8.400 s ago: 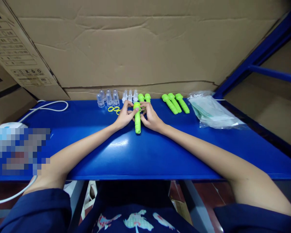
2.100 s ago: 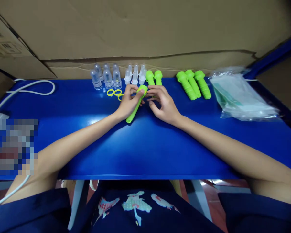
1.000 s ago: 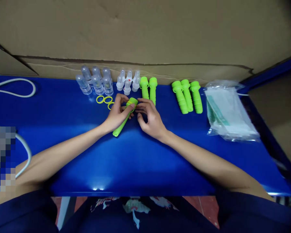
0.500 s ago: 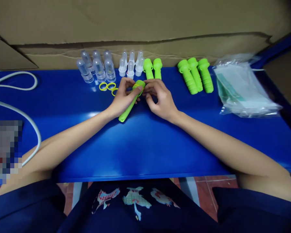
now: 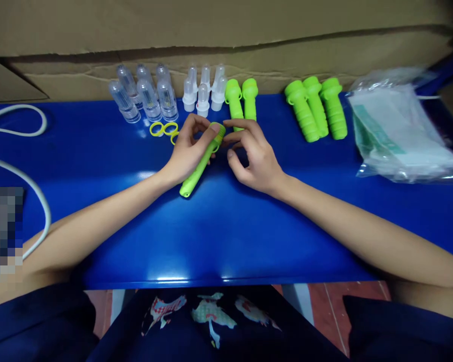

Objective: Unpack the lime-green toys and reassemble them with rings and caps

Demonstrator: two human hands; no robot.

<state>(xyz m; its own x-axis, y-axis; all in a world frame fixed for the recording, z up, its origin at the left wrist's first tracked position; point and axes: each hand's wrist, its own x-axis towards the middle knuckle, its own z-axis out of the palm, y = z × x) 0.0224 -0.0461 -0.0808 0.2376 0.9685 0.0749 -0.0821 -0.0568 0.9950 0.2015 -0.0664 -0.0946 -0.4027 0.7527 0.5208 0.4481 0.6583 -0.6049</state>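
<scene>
The left hand (image 5: 186, 153) grips a green tube (image 5: 202, 163) slanted on the blue counter (image 5: 219, 226); the right hand (image 5: 254, 158), fingers loosely curled, pinches at the tube's upper end. Yellow rings (image 5: 164, 129) lie just left of the hands.

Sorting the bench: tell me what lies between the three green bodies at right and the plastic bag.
Head view: only bare blue table shows between the three green bodies and the plastic bag.
</scene>
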